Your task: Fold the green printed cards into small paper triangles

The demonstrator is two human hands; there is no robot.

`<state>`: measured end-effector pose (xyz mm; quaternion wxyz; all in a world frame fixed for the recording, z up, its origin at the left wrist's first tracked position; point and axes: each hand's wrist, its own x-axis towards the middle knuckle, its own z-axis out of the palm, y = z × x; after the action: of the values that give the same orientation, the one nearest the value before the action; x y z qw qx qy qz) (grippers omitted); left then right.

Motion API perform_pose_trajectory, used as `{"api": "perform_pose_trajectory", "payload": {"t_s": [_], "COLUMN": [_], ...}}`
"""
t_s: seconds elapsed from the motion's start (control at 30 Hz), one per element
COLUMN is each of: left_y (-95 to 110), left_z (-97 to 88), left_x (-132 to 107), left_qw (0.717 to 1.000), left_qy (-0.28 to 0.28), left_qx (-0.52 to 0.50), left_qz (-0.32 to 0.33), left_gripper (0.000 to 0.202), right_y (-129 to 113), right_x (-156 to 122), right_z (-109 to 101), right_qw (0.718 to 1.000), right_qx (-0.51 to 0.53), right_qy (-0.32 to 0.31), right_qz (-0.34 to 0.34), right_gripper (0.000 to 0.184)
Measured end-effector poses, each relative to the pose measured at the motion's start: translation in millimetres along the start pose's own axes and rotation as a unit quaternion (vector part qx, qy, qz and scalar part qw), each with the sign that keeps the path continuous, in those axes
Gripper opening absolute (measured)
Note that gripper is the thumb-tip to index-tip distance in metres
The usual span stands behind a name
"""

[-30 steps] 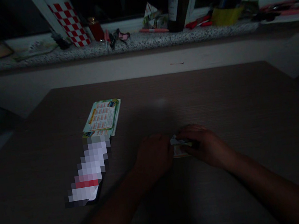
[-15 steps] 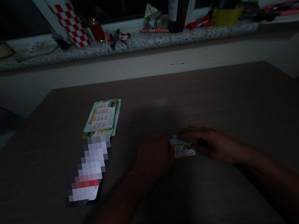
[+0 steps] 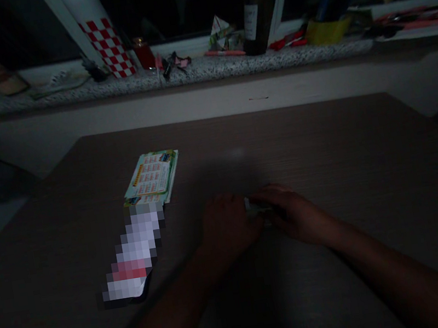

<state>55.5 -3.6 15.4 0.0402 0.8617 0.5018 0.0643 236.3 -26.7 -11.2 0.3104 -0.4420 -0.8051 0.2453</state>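
Close together over the middle of the table, my left hand (image 3: 228, 221) and my right hand (image 3: 293, 213) both grip a small printed paper card (image 3: 247, 203). Fingers cover most of the card, and only pale slivers show between them. My left fingers press down at its left side with the thumb reaching across. My right thumb and fingers pinch its right side. To the left lies a stack of similar cards (image 3: 148, 178), printed with calendar-like grids. Just below the stack is a phone (image 3: 136, 260) whose screen is pixelated.
The brown wooden table (image 3: 324, 147) meets a white wall. On the speckled stone windowsill (image 3: 204, 71) stand a red-and-white checkered cylinder (image 3: 109, 48), a small red bottle (image 3: 143, 54), a dark container with a white label (image 3: 258, 19) and a yellow holder (image 3: 326, 30). Light is dim.
My hands have drawn closer together, the right one moving left. The card's printed face showed between them before and is now mostly covered. The view has tilted up slightly.
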Motion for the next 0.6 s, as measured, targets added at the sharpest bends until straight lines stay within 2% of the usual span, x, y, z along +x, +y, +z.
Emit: {"api": "perform_pose_trajectory", "payload": {"t_s": [0.1, 0.23, 0.6], "left_y": [-0.7, -7.8, -49.1], "left_z": [-3.2, -10.2, -18.9], "left_x": [2.6, 4.7, -2.0], "left_qw": [1.000, 0.998, 0.979], "left_qy": [-0.011, -0.056, -0.145], "left_qx": [-0.009, -0.025, -0.108], "left_qz": [-0.003, -0.011, -0.093], "left_gripper": [0.039, 0.035, 0.027], "right_y": [-1.7, -4.1, -5.6], "right_x": [1.0, 1.0, 0.7], "right_z": [-1.1, -3.0, -5.1], "right_qw": [1.000, 1.000, 1.000], "right_qx": [-0.008, -0.015, -0.017], "right_qy": [0.008, -0.003, -0.010], "right_qz": [-0.003, 0.007, 0.021], "right_gripper": [0.056, 0.057, 0.055]}}
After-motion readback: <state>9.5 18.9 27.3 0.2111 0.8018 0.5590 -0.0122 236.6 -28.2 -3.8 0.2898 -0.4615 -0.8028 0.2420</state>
